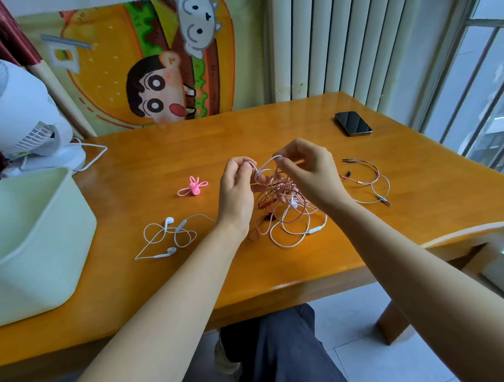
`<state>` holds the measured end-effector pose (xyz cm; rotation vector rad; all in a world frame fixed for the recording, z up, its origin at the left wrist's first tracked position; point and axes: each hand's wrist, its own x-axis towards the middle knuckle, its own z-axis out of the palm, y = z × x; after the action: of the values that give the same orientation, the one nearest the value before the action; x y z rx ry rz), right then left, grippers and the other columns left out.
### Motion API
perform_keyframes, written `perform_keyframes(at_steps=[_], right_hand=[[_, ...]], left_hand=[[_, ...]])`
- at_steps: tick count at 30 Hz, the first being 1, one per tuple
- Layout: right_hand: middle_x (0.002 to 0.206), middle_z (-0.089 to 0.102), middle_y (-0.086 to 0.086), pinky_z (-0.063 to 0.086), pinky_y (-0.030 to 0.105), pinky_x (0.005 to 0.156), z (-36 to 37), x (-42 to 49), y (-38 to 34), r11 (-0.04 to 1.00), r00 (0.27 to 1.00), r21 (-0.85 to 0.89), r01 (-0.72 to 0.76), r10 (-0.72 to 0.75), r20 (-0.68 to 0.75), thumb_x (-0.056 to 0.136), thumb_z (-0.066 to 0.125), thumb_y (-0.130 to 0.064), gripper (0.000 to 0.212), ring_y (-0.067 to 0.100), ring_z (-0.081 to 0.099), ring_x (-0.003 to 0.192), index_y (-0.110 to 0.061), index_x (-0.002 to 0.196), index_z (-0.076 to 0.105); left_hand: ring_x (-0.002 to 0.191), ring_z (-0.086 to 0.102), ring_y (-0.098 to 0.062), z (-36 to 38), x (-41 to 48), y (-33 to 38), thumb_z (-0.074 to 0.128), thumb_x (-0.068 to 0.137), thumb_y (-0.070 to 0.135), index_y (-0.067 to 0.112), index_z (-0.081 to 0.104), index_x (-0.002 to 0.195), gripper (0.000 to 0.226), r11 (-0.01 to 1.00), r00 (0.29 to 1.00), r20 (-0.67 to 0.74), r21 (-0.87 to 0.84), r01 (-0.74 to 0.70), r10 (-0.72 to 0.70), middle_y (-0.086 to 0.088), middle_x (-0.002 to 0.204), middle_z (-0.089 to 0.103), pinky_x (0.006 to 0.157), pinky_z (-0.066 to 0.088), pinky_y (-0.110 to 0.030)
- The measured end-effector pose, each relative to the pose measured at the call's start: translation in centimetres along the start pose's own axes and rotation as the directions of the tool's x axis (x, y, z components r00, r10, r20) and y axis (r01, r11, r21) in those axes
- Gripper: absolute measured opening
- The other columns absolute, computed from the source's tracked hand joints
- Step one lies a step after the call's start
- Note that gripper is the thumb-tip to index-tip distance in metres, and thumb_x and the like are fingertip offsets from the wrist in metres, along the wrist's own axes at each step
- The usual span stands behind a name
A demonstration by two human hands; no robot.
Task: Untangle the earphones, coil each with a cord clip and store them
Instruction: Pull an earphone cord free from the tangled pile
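Note:
A knot of pink and white earphone cables [286,200] is lifted above the middle of the wooden table [155,155]. My left hand [236,188] pinches a white cable loop at the top of the knot. My right hand [311,173] pinches the same white loop from the right. The loose lower loops with a white inline remote [315,230] rest on the table. White earbuds [167,236] with their cable lie to the left of my left forearm. Pink cord clips [193,188] lie left of my hands.
A pale green bin [28,243] stands at the table's left edge, with a white fan [16,115] behind it. A pink cable with jack plugs [367,179] lies to the right, and a dark phone [353,123] sits at the back right.

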<state>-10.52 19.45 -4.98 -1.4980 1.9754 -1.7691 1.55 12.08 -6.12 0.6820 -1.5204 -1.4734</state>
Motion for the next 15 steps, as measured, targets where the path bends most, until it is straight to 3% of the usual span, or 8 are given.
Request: perform_keyframes(at_steps=[4,8,11,13,15], right_hand=[[0.09,0.07,0.012,0.052,0.036,0.08,-0.4,-0.1,-0.1,0.976,0.997,0.216,-0.033,0.016,0.08,0.091,0.065,-0.013,0.004,0.023,0.066,0.086,-0.009,0.09,0.066],[0.094,0.068,0.015,0.052,0.029,0.083,-0.7,-0.3,-0.7,0.93,0.989,0.357,-0.088,0.038,0.143,0.094,0.061,-0.009,0.003,0.016,0.064,0.088,-0.009,0.093,0.063],[0.071,0.058,0.001,0.048,0.023,0.064,-1.0,-0.2,-1.1,0.923,0.977,0.359,-0.138,0.066,0.204,0.099,0.053,-0.008,0.004,0.011,0.055,0.066,-0.008,0.096,0.057],[0.062,0.05,-0.004,0.037,0.019,0.049,-0.9,-0.1,-1.4,0.927,0.979,0.334,-0.17,0.12,0.164,0.101,0.05,-0.012,0.005,0.007,0.044,0.053,-0.01,0.098,0.052],[0.06,0.049,-0.002,0.035,0.018,0.043,-0.9,0.1,-1.5,0.927,0.978,0.314,-0.204,0.18,0.103,0.102,0.049,-0.015,0.006,0.007,0.045,0.05,-0.012,0.097,0.052]], left_hand=[[0.076,0.054,-0.015,-0.1,0.3,0.8,0.039,0.103,0.014,0.023,0.053,0.084,0.025,0.995,0.996,0.005,0.054,-0.085,0.085,0.0,0.077,0.054,0.067,0.04,-0.026],[0.086,0.059,-0.02,-0.1,0.2,1.0,0.04,0.103,0.019,0.026,0.055,0.084,0.025,0.997,0.998,-0.031,0.054,-0.056,0.057,-0.005,0.089,0.06,0.074,0.045,-0.032],[0.079,0.061,-0.018,0.0,0.0,1.2,0.039,0.103,0.018,0.025,0.054,0.085,0.025,0.998,0.998,-0.045,0.027,-0.048,0.049,-0.004,0.086,0.064,0.065,0.046,-0.027],[0.069,0.058,-0.014,0.2,-0.2,1.5,0.039,0.103,0.016,0.023,0.054,0.086,0.024,0.999,0.998,-0.048,-0.003,-0.042,0.041,-0.001,0.082,0.065,0.054,0.042,-0.022],[0.061,0.053,-0.011,0.2,-0.3,1.4,0.039,0.103,0.016,0.022,0.054,0.087,0.023,0.999,0.999,-0.052,-0.036,-0.017,0.015,0.001,0.077,0.064,0.046,0.035,-0.019]])
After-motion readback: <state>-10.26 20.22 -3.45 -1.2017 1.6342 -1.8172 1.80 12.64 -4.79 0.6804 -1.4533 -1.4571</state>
